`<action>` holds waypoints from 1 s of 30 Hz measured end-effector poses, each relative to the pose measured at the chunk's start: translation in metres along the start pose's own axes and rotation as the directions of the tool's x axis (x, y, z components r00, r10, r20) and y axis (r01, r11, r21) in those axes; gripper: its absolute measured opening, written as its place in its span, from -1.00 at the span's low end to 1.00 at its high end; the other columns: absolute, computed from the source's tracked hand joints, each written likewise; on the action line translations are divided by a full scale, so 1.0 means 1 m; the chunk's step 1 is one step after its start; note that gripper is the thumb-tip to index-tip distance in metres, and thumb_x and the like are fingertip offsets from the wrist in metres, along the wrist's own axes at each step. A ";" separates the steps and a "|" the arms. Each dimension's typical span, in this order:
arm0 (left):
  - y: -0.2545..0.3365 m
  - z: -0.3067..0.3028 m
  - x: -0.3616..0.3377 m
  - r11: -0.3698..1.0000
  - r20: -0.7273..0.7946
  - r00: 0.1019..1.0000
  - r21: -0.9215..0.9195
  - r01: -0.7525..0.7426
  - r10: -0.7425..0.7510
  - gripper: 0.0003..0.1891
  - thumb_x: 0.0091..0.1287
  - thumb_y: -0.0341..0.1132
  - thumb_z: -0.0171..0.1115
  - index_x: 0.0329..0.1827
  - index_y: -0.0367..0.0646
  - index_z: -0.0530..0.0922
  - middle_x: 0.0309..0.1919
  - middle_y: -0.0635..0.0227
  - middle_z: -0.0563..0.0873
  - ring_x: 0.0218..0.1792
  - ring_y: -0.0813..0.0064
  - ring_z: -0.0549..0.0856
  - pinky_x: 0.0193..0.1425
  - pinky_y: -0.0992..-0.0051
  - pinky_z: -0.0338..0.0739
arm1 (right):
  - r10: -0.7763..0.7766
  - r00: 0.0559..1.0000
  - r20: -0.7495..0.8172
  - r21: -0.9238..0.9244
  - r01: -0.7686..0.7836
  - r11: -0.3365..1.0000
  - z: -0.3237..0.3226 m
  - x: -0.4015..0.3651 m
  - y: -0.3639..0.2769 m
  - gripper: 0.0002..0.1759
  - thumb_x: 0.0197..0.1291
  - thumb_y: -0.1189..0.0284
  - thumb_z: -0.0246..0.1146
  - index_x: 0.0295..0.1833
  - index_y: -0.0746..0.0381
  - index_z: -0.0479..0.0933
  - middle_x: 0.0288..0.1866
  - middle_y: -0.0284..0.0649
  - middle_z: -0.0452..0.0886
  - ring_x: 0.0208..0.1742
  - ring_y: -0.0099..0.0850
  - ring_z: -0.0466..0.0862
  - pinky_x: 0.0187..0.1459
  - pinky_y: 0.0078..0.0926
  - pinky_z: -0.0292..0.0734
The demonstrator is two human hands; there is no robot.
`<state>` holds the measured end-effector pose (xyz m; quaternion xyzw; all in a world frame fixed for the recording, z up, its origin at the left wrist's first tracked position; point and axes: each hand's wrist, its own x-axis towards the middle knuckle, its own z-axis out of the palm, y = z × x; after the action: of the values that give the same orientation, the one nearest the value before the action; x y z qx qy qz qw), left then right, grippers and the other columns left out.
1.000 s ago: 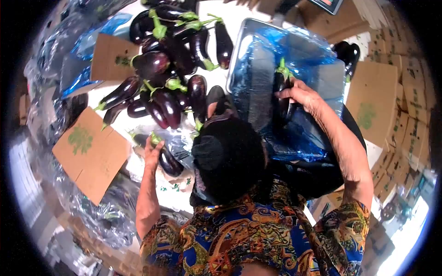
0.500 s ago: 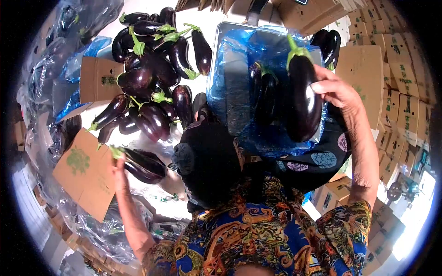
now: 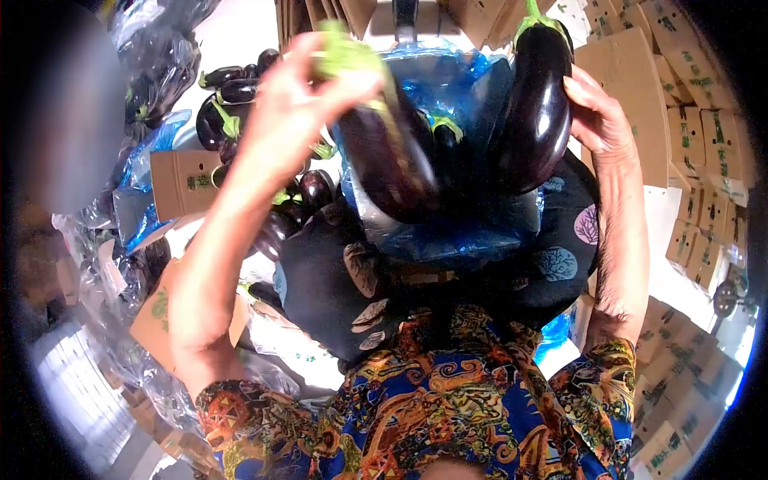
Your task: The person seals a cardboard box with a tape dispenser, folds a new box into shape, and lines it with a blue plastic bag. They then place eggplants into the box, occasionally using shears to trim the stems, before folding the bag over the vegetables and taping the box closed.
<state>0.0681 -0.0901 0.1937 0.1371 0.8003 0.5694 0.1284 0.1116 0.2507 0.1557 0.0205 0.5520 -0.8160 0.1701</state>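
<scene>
My left hand (image 3: 308, 100), smeared a little by motion, grips a dark purple eggplant (image 3: 388, 160) at its green stem end. That eggplant hangs tilted over the left side of a crate lined with blue plastic film (image 3: 480, 238). On the other side, my right hand (image 3: 602, 118) has its fingers round the side of a second large eggplant (image 3: 532, 112), stem up, above the crate's right part. Between the two, a smaller eggplant (image 3: 448, 134) lies inside the liner; the rest of the contents is in shadow or hidden.
A heap of eggplants (image 3: 316, 190) lies on the white surface to the left, partly behind my left arm. Near it are a cardboard flap (image 3: 180, 182) and clear plastic bags (image 3: 160, 76). Stacked cartons (image 3: 684, 188) line the right. My patterned trousers (image 3: 556, 264) are below the crate.
My left hand has swung from the lower left up to the crate, carrying an eggplant by its stem end. My right hand has raised its eggplant slightly. The head view has shifted.
</scene>
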 end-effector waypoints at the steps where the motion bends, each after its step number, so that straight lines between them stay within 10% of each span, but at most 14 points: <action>1: -0.006 0.023 0.006 0.999 0.057 0.998 -0.012 -0.032 0.032 -0.40 0.16 -0.16 0.39 0.20 -0.26 0.43 -0.03 0.15 0.65 -0.02 0.38 0.64 0.21 0.39 0.44 | -0.011 1.000 -0.021 0.002 0.011 1.000 -0.001 -0.001 0.000 -0.44 0.18 0.34 0.30 0.26 0.33 0.41 0.07 -0.18 0.60 0.06 -0.43 0.62 0.15 -0.44 0.54; 9: -0.093 0.102 0.056 0.729 0.353 0.855 0.683 0.041 -0.379 -0.25 0.13 0.02 0.39 0.11 -0.42 0.26 -0.03 -0.21 0.61 0.12 -0.01 0.59 0.15 0.24 0.50 | -0.021 0.997 -0.071 -0.049 0.018 0.999 0.008 -0.004 0.007 -0.41 0.17 0.32 0.31 0.27 0.32 0.39 0.05 -0.22 0.60 0.03 -0.48 0.61 0.12 -0.52 0.53; 13: -0.083 0.096 0.077 0.655 0.366 0.676 0.720 0.231 -0.640 -0.25 0.14 0.06 0.37 0.11 -0.43 0.30 -0.01 -0.21 0.61 0.07 0.00 0.63 0.12 0.20 0.54 | -0.012 1.000 -0.021 -0.101 0.009 0.995 0.015 0.002 0.007 -0.40 0.16 0.28 0.31 0.27 0.32 0.39 0.03 -0.26 0.60 0.01 -0.52 0.60 0.10 -0.55 0.52; 14: -0.091 0.097 0.077 0.536 0.442 0.813 0.821 -0.197 -0.378 -0.34 0.17 0.05 0.35 0.04 -0.41 0.39 -0.05 -0.11 0.65 0.01 0.05 0.67 0.07 0.16 0.58 | 0.004 1.000 -0.012 -0.118 -0.006 0.993 0.020 0.002 0.005 -0.40 0.16 0.28 0.31 0.27 0.32 0.39 0.03 -0.26 0.60 0.02 -0.52 0.60 0.10 -0.55 0.52; 17: -0.079 0.093 0.072 0.370 0.470 0.847 0.854 -0.366 -0.247 -0.47 0.23 0.05 0.28 0.00 -0.27 0.51 -0.19 0.04 0.71 -0.10 -0.01 0.70 0.00 0.13 0.61 | 0.023 1.000 -0.017 -0.160 -0.026 0.987 0.031 0.001 0.002 -0.40 0.16 0.27 0.30 0.27 0.31 0.40 0.03 -0.27 0.60 0.02 -0.50 0.60 0.10 -0.55 0.51; 19: -0.060 0.067 0.075 0.687 0.581 0.814 0.598 -0.412 -0.018 -0.44 0.30 0.07 0.22 0.16 -0.20 0.49 -0.19 0.16 0.73 -0.17 0.15 0.73 -0.15 0.27 0.59 | 0.005 0.998 -0.062 -0.181 -0.016 0.983 0.041 0.005 0.003 -0.40 0.16 0.27 0.30 0.26 0.31 0.40 0.02 -0.26 0.60 0.02 -0.48 0.60 0.10 -0.55 0.51; 20: -0.062 0.052 0.077 0.988 0.713 0.701 0.106 -0.109 0.001 -0.38 0.33 0.15 0.15 0.26 -0.15 0.44 -0.16 0.30 0.71 -0.15 0.44 0.69 -0.14 0.44 0.51 | 0.021 0.997 -0.078 -0.168 -0.034 0.985 0.048 0.008 0.005 -0.40 0.16 0.26 0.30 0.26 0.31 0.40 0.02 -0.24 0.60 0.03 -0.47 0.60 0.09 -0.54 0.51; 21: -0.036 0.030 0.061 0.950 0.701 0.710 -0.261 0.172 0.064 -0.39 0.35 0.13 0.15 0.30 -0.12 0.40 -0.07 0.34 0.67 -0.05 0.63 0.60 -0.04 0.60 0.46 | 0.005 0.996 -0.089 -0.175 -0.020 0.984 0.059 0.015 0.007 -0.41 0.18 0.25 0.30 0.26 0.31 0.39 0.03 -0.23 0.60 0.04 -0.46 0.60 0.09 -0.52 0.51; 22: -0.015 0.011 0.043 0.922 0.603 0.789 -0.361 0.143 0.114 -0.28 0.29 0.12 0.23 0.36 -0.18 0.31 -0.01 0.25 0.65 0.01 0.58 0.60 0.07 0.53 0.49 | -0.007 0.995 -0.103 -0.147 -0.009 0.989 0.078 0.025 0.010 -0.41 0.19 0.23 0.30 0.26 0.31 0.39 0.03 -0.23 0.59 0.03 -0.46 0.60 0.08 -0.51 0.51; 25: 0.006 -0.027 0.006 0.950 0.330 0.926 0.184 -0.252 0.182 -0.03 0.00 0.07 0.48 0.40 -0.25 0.23 0.13 0.07 0.56 0.17 0.27 0.54 0.29 0.33 0.39 | 0.007 0.979 -0.202 -0.118 -0.031 0.993 0.161 0.051 0.015 -0.42 0.25 0.15 0.28 0.24 0.28 0.40 0.05 -0.25 0.57 0.03 -0.49 0.55 0.07 -0.52 0.44; 30: -0.052 -0.089 -0.070 0.997 -0.082 0.997 0.077 0.019 -0.013 -0.04 -0.03 -0.01 0.43 0.43 -0.24 0.21 0.18 0.04 0.54 0.19 0.25 0.53 0.28 0.37 0.39 | 0.118 0.986 0.116 -0.492 -0.046 0.869 0.190 0.062 0.035 -0.52 0.27 0.14 0.23 0.16 0.24 0.49 -0.13 -0.33 0.56 -0.05 -0.54 0.53 0.07 -0.51 0.43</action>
<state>0.0971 -0.2100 0.1759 0.1121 0.8276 0.5419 0.0948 0.0930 0.0508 0.1853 -0.0577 0.7251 -0.6417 0.2430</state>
